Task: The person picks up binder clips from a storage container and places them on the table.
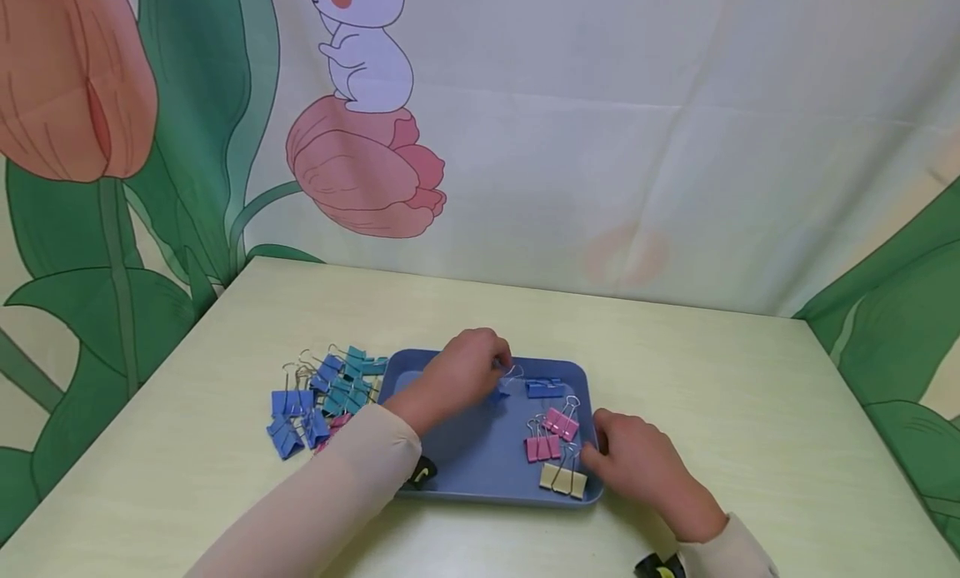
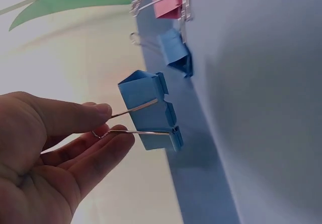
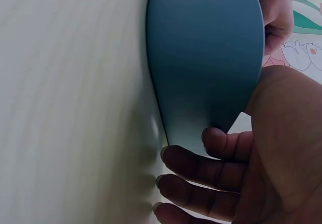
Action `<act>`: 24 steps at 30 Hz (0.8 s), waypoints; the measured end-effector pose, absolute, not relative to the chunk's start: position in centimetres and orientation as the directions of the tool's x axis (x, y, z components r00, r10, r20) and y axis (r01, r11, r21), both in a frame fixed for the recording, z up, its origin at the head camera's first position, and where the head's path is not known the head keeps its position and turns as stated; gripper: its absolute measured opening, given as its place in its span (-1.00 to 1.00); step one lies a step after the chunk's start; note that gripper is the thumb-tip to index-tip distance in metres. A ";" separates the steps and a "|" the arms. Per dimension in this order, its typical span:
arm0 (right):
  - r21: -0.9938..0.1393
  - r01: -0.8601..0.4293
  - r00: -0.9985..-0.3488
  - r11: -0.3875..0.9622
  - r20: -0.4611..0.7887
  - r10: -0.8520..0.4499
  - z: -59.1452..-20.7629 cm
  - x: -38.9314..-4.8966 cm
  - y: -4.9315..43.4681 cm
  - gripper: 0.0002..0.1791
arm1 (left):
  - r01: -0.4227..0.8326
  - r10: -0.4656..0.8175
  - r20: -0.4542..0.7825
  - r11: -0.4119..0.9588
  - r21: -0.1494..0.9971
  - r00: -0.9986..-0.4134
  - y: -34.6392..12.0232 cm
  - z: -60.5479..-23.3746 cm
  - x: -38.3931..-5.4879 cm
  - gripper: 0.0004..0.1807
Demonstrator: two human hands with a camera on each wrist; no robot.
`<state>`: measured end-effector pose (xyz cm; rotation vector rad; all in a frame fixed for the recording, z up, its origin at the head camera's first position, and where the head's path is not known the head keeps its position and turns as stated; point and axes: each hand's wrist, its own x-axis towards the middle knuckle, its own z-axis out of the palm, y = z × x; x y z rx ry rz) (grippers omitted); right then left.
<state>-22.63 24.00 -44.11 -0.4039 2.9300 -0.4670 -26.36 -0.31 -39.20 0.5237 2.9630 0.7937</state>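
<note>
My left hand (image 1: pixel 467 368) is over the back of the blue tray (image 1: pixel 480 470). In the left wrist view its thumb and fingers pinch a blue binder clip (image 2: pixel 143 110) by the wire handles, above the tray's rim. My right hand (image 1: pixel 647 461) grips the tray's right side, thumb over the rim; in the right wrist view its fingers (image 3: pixel 201 168) lie by the outer wall. Inside the tray another blue binder clip (image 1: pixel 545 388) lies at the back right. In front of it are two pink binder clips (image 1: pixel 542 448) and a yellow binder clip (image 1: pixel 562 481).
Left of the tray lies a loose pile of binder clips, several blue (image 1: pixel 292 403) and several teal (image 1: pixel 347 395), with pink (image 1: pixel 339 424) partly hidden by the left sleeve. A printed cloth (image 1: pixel 525 161) hangs behind the pale table (image 1: pixel 712 378).
</note>
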 end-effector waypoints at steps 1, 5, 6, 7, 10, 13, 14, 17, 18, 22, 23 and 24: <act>-0.326 -0.239 -0.953 0.915 -0.103 -0.286 -44.1 -22.6 24.0 -0.81 | 0.316 0.327 0.069 0.808 0.498 -0.943 -0.6 -38.9 -26.2 -0.83; -0.326 -0.244 -0.953 0.913 -0.095 -0.289 -44.1 -22.6 24.0 -0.81 | 0.322 0.307 0.116 0.800 0.507 -0.945 -1.8 -37.8 -25.5 -0.84; -0.327 -0.246 -0.953 0.913 -0.093 -0.290 -44.1 -22.6 24.0 -0.81 | 0.324 0.302 0.128 0.801 0.503 -0.945 -2.1 -37.6 -25.4 -0.85; -0.326 -0.248 -0.952 0.912 -0.090 -0.291 -44.2 -22.6 24.1 -0.81 | 0.324 0.297 0.137 0.802 0.502 -0.945 -2.5 -37.4 -25.3 -0.85; -0.324 -0.253 -0.952 0.912 -0.086 -0.295 -44.2 -22.6 24.1 -0.80 | 0.341 0.291 0.178 0.796 0.500 -0.940 -3.7 -36.8 -25.1 -0.86; -0.327 -0.251 -0.952 0.911 -0.088 -0.294 -44.2 -22.6 24.1 -0.80 | 0.355 0.289 0.207 0.778 0.518 -0.935 -5.1 -36.4 -24.8 -0.86; -0.327 -0.251 -0.952 0.911 -0.090 -0.294 -44.2 -22.6 24.1 -0.80 | 0.355 0.286 0.211 0.770 0.529 -0.935 -5.7 -36.2 -24.7 -0.86; -0.325 -0.246 -0.952 0.913 -0.097 -0.291 -44.2 -22.7 24.1 -0.80 | 0.332 0.263 0.203 0.757 0.563 -0.943 -7.4 -35.6 -24.4 -0.85; -0.323 -0.245 -0.952 0.914 -0.099 -0.290 -44.3 -22.7 24.1 -0.80 | 0.315 0.248 0.194 0.757 0.572 -0.949 -8.0 -35.3 -24.4 -0.85; -0.318 -0.244 -0.952 0.916 -0.100 -0.288 -44.3 -22.7 24.1 -0.81 | 0.266 0.198 0.178 0.760 0.593 -0.964 -10.3 -35.0 -24.3 -0.86; -0.318 -0.246 -0.952 0.916 -0.097 -0.290 -44.3 -22.7 24.1 -0.81 | 0.255 0.187 0.175 0.763 0.594 -0.967 -10.9 -35.0 -24.3 -0.86; -0.318 -0.249 -0.952 0.915 -0.094 -0.291 -44.3 -22.7 24.1 -0.80 | 0.245 0.176 0.172 0.763 0.598 -0.969 -11.5 -35.1 -24.2 -0.87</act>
